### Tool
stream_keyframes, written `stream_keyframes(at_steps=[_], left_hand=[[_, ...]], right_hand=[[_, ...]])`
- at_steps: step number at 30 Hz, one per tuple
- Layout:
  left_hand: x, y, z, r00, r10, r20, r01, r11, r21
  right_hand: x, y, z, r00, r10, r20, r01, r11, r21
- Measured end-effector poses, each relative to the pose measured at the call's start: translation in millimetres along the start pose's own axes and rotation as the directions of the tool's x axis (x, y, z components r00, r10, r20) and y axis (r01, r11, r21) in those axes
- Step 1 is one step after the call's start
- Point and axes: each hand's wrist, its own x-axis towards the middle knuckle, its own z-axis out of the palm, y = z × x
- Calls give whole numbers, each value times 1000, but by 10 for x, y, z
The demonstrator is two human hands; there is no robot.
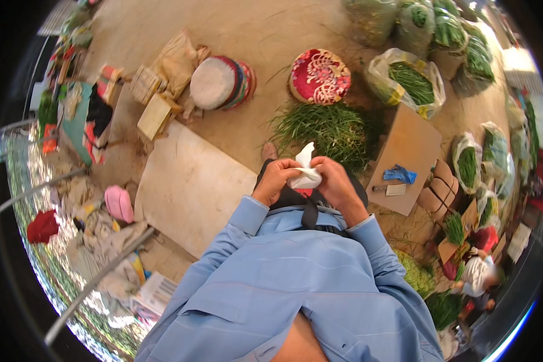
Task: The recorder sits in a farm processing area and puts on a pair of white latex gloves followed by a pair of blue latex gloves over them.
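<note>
A crumpled white tissue or thin cloth [308, 175] is held in front of my waist, with one corner sticking up; which material it is I cannot tell. My left hand [274, 181] pinches its left side between thumb and fingers. On the other side, my right hand [336, 184] is closed on its right edge, the fingertips partly hidden by the white folds. Just beyond both hands lies a heap of long green leafy stalks [329, 130] on the floor.
A pale board [193, 187] lies to the left. On the right, a brown table [407, 151] carries blue gloves [400, 174] and a cleaver [389, 189]. Ahead stand a red patterned stool [320, 76] and a round striped stool [217, 82]. A person [478, 273] works at far right among bagged greens.
</note>
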Motion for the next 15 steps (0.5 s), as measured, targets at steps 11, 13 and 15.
stream_keyframes(at_steps=[11, 13, 15], left_hand=[[596, 783, 28, 986, -49, -159, 51, 999, 8], [731, 968, 8, 991, -133, -27, 134, 990, 47], [837, 1158, 183, 966, -185, 178, 157, 974, 162]], right_hand=[[209, -339, 392, 877, -452, -163, 242, 708, -663], [254, -439, 332, 826, -517, -225, 279, 721, -634], [446, -447, 91, 753, -575, -320, 391, 782, -485]])
